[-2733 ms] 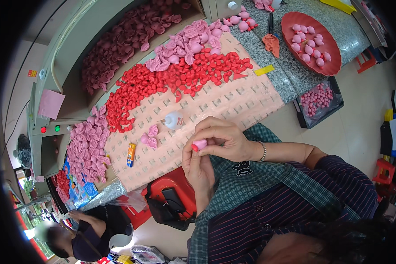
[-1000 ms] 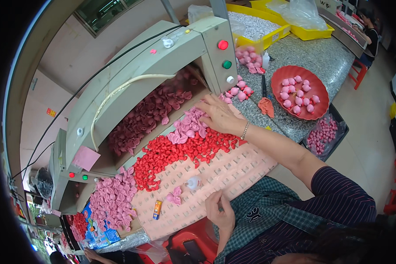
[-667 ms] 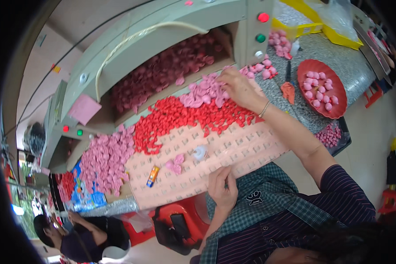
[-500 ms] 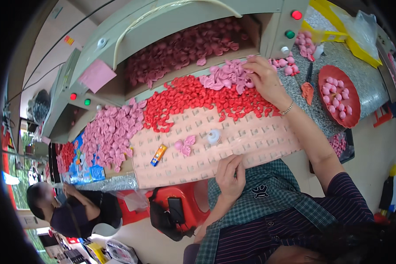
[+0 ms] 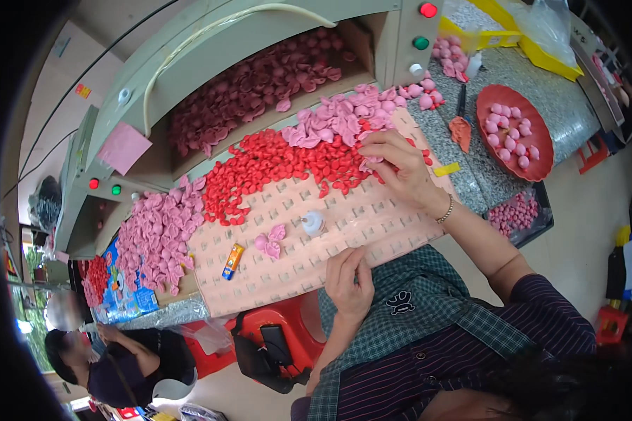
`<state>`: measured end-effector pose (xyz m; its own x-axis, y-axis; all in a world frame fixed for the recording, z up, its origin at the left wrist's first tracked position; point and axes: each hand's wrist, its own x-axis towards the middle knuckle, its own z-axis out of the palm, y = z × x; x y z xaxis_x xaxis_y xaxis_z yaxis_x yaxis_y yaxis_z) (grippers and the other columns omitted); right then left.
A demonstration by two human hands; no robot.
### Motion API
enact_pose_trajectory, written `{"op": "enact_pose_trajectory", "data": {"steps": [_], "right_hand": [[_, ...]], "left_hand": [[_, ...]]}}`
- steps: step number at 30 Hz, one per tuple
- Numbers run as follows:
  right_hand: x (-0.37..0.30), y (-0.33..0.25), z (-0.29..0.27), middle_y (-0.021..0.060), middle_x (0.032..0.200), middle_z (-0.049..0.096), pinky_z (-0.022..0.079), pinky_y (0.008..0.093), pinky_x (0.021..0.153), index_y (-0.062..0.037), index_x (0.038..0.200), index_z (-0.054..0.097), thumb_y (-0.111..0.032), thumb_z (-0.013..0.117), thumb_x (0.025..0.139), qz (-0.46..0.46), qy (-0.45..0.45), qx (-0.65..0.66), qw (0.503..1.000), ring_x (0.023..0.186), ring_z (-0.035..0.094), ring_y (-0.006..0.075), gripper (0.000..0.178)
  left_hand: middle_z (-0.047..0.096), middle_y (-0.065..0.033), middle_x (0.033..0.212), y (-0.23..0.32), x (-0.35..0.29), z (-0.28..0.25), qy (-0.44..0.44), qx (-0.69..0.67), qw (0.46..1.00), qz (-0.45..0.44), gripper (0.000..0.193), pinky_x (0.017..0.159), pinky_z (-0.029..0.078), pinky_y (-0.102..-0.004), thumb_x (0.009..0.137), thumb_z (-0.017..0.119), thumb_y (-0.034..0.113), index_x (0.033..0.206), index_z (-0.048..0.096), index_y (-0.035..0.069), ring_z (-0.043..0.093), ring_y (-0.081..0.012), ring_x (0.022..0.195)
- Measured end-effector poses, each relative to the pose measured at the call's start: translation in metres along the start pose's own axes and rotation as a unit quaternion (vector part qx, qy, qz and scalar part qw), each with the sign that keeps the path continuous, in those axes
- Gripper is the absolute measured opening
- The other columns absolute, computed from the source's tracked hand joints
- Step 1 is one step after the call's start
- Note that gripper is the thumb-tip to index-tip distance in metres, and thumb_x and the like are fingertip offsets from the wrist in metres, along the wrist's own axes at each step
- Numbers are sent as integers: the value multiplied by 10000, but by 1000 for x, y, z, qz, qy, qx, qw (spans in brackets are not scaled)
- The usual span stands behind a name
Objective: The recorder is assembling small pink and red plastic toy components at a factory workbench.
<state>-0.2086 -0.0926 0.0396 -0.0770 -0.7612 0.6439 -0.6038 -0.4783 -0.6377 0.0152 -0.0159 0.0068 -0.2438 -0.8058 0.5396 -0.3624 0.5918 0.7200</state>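
Observation:
My right hand (image 5: 404,172) is over the right part of the peach patterned mat (image 5: 281,274), its fingers closed on a small pink petal-shaped piece (image 5: 370,164). Below its fingertips spreads a band of small red pieces (image 5: 260,165). Behind them lies a heap of pink petal-like pieces (image 5: 340,116). My left hand (image 5: 349,284) rests at the mat's near edge with curled fingers; whatever they hold, if anything, is hidden. To its left are a loose pink cluster (image 5: 270,242), a small white bottle (image 5: 312,223) and an orange-and-blue tube (image 5: 233,262).
A grey machine (image 5: 239,49) with a pink-filled opening stands behind the mat. Another pink heap (image 5: 161,231) lies at left. A red dish (image 5: 541,165) of pink balls sits right, near a yellow tray (image 5: 551,56). Another person (image 5: 119,358) sits at lower left.
My right hand has drawn back from the pink heap toward me, now with a pink piece at its fingertips. My left hand stays by the mat's edge. The whole view has shifted.

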Motion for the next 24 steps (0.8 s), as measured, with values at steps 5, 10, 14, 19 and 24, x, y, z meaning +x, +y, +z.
{"op": "enact_pose_trajectory", "data": {"steps": [5, 10, 14, 19, 24], "right_hand": [[-34, -17, -2, 147, 1113, 633, 504, 347, 876, 5, 1039, 675, 72, 658, 795, 69, -11, 61, 996, 1025, 623, 282, 254], [-55, -26, 11, 140, 1080, 614, 506, 383, 814, -7, 1077, 662, -16, 701, 780, -12, -77, -97, 992, 965, 606, 314, 300], [-41, -21, 14, 122, 1041, 602, 498, 386, 773, -12, 1088, 657, -54, 709, 772, -56, -72, -196, 976, 927, 598, 299, 323], [-41, -24, 5, 121, 1069, 579, 497, 351, 741, -25, 1152, 670, -65, 717, 810, -49, -2, -193, 980, 884, 607, 245, 347], [-64, -28, -10, 79, 1063, 605, 493, 255, 707, -9, 1211, 660, -14, 666, 885, 173, 80, 205, 960, 862, 620, 143, 326]], "left_hand": [[668, -142, 934, -3, -1, 5, -10, 6, 1000, -6, 219, 661, 521, -324, 771, 662, -111, 963, 685, -9, 637, -272, 824], [655, -156, 963, 4, 2, 5, -27, 31, 999, -5, 187, 666, 526, -314, 805, 664, -101, 972, 677, -18, 637, -265, 823], [647, -143, 950, 6, 3, 11, -32, -8, 997, -65, 224, 702, 508, -352, 792, 672, -76, 1003, 687, -1, 619, -290, 839], [628, -191, 1025, 8, 17, 18, -25, 1, 999, -27, 272, 783, 520, -383, 824, 634, -71, 1088, 656, -12, 621, -339, 913], [589, -221, 1126, 6, 57, 44, -27, 92, 994, 59, 308, 859, 505, -424, 871, 567, -54, 1173, 617, -32, 604, -382, 1001]]}}
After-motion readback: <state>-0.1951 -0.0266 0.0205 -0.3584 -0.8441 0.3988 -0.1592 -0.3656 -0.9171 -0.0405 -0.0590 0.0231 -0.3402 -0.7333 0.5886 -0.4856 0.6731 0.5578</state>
